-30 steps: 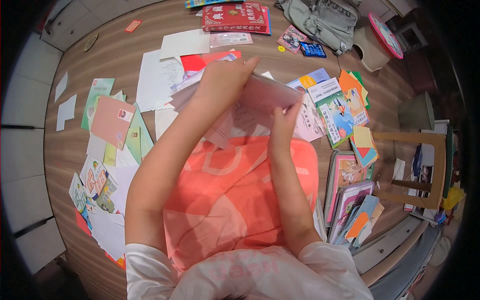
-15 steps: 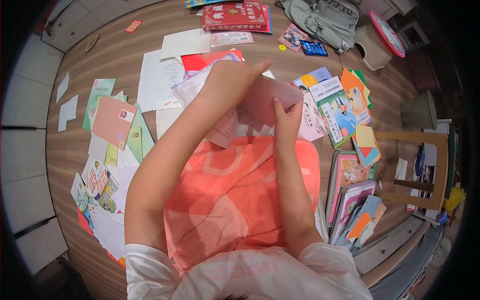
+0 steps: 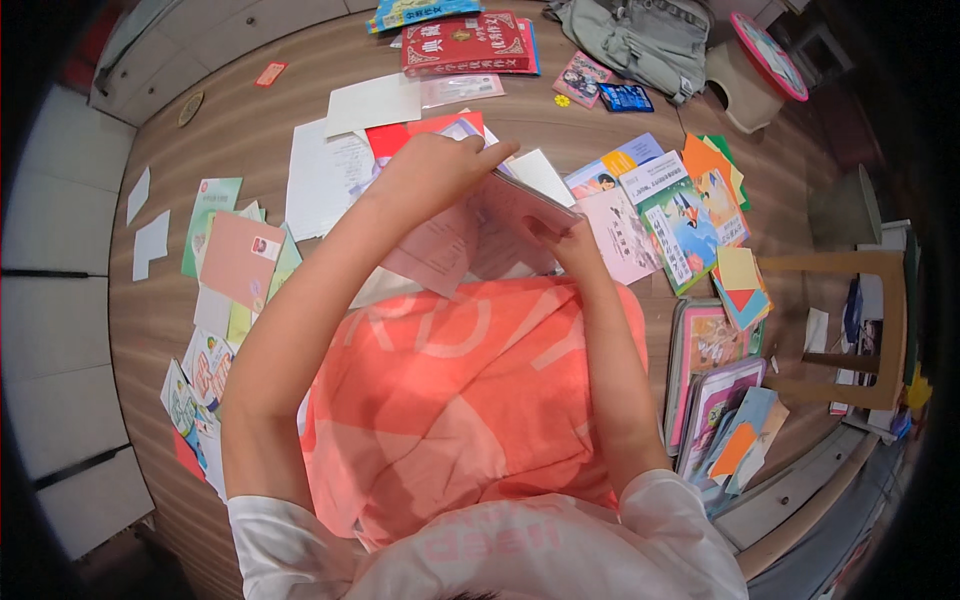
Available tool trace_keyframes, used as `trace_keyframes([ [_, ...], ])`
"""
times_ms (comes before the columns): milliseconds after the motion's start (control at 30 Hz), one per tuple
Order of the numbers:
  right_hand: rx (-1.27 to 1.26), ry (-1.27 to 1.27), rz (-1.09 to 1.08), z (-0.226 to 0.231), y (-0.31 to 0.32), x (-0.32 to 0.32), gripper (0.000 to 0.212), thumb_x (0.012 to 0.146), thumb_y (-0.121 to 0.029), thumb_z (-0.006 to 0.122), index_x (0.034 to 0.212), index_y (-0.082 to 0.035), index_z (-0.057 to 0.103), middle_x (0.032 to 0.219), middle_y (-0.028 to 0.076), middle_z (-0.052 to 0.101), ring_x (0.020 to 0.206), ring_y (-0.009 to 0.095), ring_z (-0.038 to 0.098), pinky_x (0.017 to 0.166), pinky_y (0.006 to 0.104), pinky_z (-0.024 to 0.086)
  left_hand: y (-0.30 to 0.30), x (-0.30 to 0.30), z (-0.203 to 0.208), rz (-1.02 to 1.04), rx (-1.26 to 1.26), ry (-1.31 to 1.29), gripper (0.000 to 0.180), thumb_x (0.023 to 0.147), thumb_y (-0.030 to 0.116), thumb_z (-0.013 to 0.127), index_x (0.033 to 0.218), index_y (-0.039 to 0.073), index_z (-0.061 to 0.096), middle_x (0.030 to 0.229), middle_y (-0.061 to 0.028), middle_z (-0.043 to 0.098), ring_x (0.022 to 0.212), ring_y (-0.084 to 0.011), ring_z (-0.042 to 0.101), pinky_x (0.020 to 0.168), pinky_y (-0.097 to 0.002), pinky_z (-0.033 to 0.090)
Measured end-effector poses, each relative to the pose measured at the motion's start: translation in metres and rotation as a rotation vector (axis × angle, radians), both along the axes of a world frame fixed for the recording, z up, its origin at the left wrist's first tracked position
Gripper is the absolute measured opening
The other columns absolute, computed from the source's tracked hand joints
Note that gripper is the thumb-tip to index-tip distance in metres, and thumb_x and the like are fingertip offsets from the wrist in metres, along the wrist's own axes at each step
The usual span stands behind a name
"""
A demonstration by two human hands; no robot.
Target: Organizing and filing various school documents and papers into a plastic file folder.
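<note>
In front of my lap, a thin pink booklet (image 3: 535, 207) is tilted up between my two hands. My right hand (image 3: 581, 250) grips its lower right edge, thumb on the near side. My left hand (image 3: 447, 168) is at its upper left edge, one finger stretched to the right and the others curled down, partly hidden. Below the left wrist lies a pink printed sheet (image 3: 435, 248); whether it joins the booklet I cannot tell. Beyond that hand are a red folder (image 3: 388, 138) and white papers (image 3: 322, 185). A coral-coloured cloth (image 3: 470, 400) covers my lap.
Leftward lie loose papers and a salmon-coloured card (image 3: 240, 258). Colourful booklets (image 3: 680, 235) and upright plastic folders (image 3: 715, 345) are at right, near a wooden chair frame (image 3: 885, 330). A thick red book (image 3: 465, 42) and a grey backpack (image 3: 640, 45) sit at the far side.
The pink booklet has tilted to a steeper, more edge-on angle. My right hand has shifted slightly down, and my left hand has drawn a little down and left.
</note>
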State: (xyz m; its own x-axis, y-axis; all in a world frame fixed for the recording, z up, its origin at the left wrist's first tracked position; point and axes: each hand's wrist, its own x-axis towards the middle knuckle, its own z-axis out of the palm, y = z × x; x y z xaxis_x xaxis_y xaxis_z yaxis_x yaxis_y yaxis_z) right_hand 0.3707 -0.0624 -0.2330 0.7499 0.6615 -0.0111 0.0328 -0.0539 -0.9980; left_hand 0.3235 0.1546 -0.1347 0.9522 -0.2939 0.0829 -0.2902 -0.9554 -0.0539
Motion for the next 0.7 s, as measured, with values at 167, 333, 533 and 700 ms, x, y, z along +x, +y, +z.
trace_keyframes([
  [167, 0.037, 0.159, -0.095, 0.002, 0.003, -0.003, 0.038, 0.081, -0.011, 0.064, 0.117, 0.000, 0.057, 0.110, 0.006, 0.062, 0.102, 0.014, 0.055, 0.088, 0.0284, 0.043, -0.006, 0.005, 0.001, -0.081, 0.073, -0.040, 0.069, 0.075, 0.007, 0.056, 0.138, 0.026, 0.035, 0.088, -0.0078, 0.061, 0.062, -0.0237, 0.061, 0.051, -0.0332, 0.050],
  [333, 0.104, 0.149, -0.118, -0.010, 0.003, 0.005, 0.029, 0.083, -0.011, 0.063, 0.109, 0.002, 0.062, 0.102, 0.007, 0.065, 0.098, 0.014, 0.057, 0.084, 0.0283, 0.045, -0.014, 0.006, 0.019, -0.088, 0.201, 0.021, 0.076, 0.076, 0.007, 0.057, 0.142, 0.029, 0.028, 0.099, -0.0049, 0.060, 0.080, -0.0207, 0.063, 0.065, -0.0362, 0.052],
  [533, -0.066, -0.165, -0.237, -0.013, 0.012, -0.001, 0.031, 0.085, -0.005, 0.058, 0.115, 0.000, 0.059, 0.092, 0.012, 0.066, 0.084, 0.013, 0.060, 0.078, 0.0262, 0.046, -0.051, -0.008, 0.009, 0.006, 0.114, -0.485, 0.073, 0.074, 0.009, 0.057, 0.141, 0.024, 0.033, 0.135, -0.0021, 0.045, 0.124, -0.0189, 0.043, 0.104, -0.0537, 0.024],
  [700, 0.057, -0.221, -0.230, -0.016, 0.012, -0.003, 0.033, 0.083, 0.001, 0.057, 0.116, 0.000, 0.059, 0.093, 0.015, 0.066, 0.085, 0.014, 0.061, 0.079, 0.0271, 0.047, -0.079, -0.019, -0.030, 0.080, -0.272, -0.350, 0.066, 0.071, 0.011, 0.060, 0.135, 0.017, 0.042, 0.142, -0.0013, 0.038, 0.131, -0.0175, 0.036, 0.107, -0.0620, 0.007],
])
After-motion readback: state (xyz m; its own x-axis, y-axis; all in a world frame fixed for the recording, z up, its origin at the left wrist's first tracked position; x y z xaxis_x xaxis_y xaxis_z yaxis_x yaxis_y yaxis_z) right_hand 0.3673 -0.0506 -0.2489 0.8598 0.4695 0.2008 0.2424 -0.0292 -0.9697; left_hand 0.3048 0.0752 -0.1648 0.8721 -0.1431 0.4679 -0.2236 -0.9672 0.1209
